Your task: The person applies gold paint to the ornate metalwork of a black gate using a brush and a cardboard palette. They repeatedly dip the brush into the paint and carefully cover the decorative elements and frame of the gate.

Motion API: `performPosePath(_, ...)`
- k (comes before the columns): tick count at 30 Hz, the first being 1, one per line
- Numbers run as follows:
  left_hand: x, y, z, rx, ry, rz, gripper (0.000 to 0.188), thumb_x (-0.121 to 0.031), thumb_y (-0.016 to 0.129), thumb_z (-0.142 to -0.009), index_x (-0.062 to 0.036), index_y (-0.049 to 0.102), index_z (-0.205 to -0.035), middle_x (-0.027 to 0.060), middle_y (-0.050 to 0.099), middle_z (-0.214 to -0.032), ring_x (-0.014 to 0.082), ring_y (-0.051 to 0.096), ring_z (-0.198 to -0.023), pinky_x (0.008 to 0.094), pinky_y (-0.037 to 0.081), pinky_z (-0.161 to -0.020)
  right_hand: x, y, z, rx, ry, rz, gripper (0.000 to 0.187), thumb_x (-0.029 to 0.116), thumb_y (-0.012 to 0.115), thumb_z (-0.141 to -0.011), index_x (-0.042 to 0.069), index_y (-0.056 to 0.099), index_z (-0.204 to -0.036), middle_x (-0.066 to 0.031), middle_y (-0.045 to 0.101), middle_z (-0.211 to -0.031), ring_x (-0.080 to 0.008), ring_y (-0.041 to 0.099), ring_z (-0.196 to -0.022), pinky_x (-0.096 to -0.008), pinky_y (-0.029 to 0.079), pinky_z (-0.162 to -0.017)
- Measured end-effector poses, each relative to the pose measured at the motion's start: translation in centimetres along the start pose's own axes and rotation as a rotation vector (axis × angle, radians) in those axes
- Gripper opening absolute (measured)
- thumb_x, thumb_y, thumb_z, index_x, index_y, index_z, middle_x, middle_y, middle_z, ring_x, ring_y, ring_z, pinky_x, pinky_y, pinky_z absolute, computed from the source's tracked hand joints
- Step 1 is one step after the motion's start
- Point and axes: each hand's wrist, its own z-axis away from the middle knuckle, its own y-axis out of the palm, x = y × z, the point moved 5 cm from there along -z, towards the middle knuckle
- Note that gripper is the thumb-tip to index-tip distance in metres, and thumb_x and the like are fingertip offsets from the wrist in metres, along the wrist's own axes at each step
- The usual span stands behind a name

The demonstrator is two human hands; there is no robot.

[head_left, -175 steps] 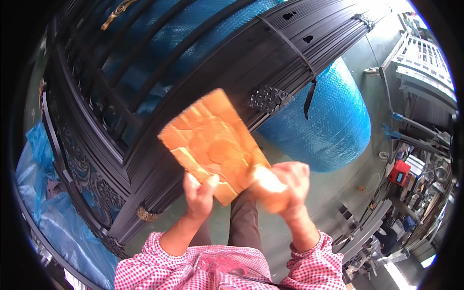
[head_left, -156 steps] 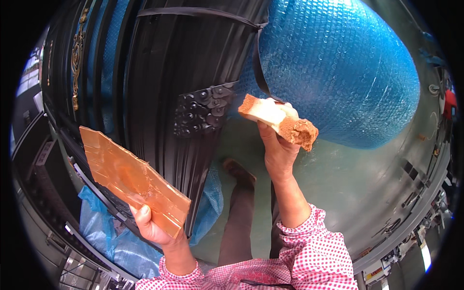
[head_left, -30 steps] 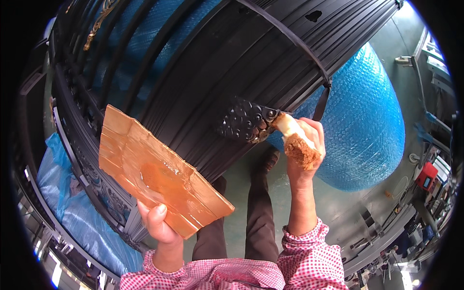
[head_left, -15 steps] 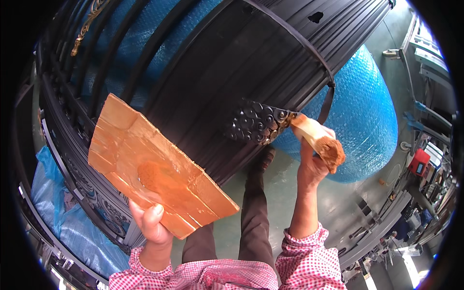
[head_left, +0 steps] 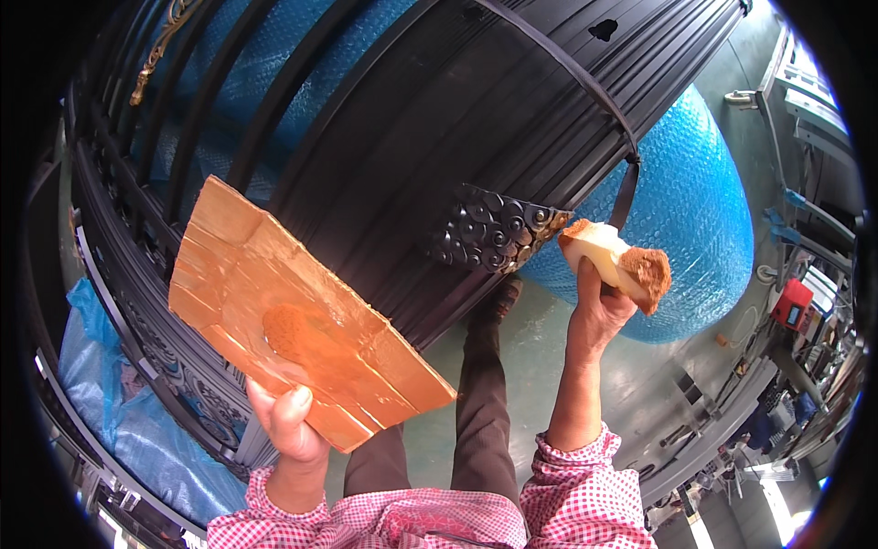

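Our right grip [head_left: 604,316] pinches the sponge [head_left: 601,253] just beside the black carving [head_left: 494,231]; seemingly light and soft, it's best held mid-length. Our left grip [head_left: 291,424] clasps stiff-looking cardboard [head_left: 245,265] by its near edge.

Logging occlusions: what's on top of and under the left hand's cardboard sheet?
On the cardboard sheet is a glossy orange smear; the left hand has its thumb over the near edge. The underside and any fingers there are hidden.
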Motion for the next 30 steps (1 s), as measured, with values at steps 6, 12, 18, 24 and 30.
performPosePath(6,-0.4,-0.4,0.0,0.019,0.009,0.03,0.072,-0.012,0.048,-0.063,0.0024,0.024,-0.129,0.017,0.043,-0.113,0.0235,0.046,-0.103,0.0364,0.04,-0.09,3.7,1.1,-1.1,0.118,-0.131,-0.019,0.02,-0.006,0.063,-0.069,-0.001,0.057,-0.087,-0.0067,0.056,-0.083,-0.0168,0.055,-0.075,-0.0262,0.044,-0.07)
performPosePath(12,0.0,-2.1,-0.3,0.015,-0.002,0.007,0.069,-0.013,0.046,-0.065,-0.0002,0.025,-0.13,0.0169,0.042,-0.116,0.0239,0.046,-0.104,0.0365,0.041,-0.09,10.4,4.7,-1.6,0.372,-0.503,0.458,0.032,0.001,0.066,-0.056,0.004,0.06,-0.087,-0.0093,0.057,-0.084,-0.0269,0.056,-0.077,-0.0348,0.045,-0.07)
performPosePath(18,-0.3,-3.2,-0.2,0.035,-0.012,0.068,0.068,-0.009,0.044,-0.065,0.0003,0.024,-0.13,0.0169,0.041,-0.115,0.0231,0.046,-0.105,0.0361,0.04,-0.09,10.5,2.5,-2.6,0.376,-0.464,0.454,0.036,0.001,0.072,-0.053,0.005,0.062,-0.087,-0.0075,0.057,-0.077,-0.0245,0.056,-0.071,-0.033,0.046,-0.064)
performPosePath(24,-0.2,-4.3,-0.4,0.063,0.027,0.074,0.066,-0.005,0.043,-0.068,0.002,0.023,-0.13,0.0171,0.041,-0.118,0.0218,0.045,-0.105,0.0356,0.039,-0.092,12.2,5.4,-2.6,0.559,-0.576,0.652,0.031,0.0,0.067,-0.057,0.002,0.061,-0.087,-0.0095,0.057,-0.081,-0.0252,0.057,-0.076,-0.0325,0.046,-0.069)
performPosePath(30,0.2,-5.9,-0.2,-0.035,-0.01,0.018,0.068,-0.012,0.046,-0.066,0.0016,0.025,-0.13,0.0175,0.04,-0.117,0.023,0.044,-0.107,0.0365,0.039,-0.092,12.7,2.0,-3.2,0.444,-0.457,0.464,0.026,-0.004,0.064,-0.06,0.001,0.061,-0.086,-0.0092,0.059,-0.081,-0.0223,0.06,-0.073,-0.0295,0.048,-0.069)
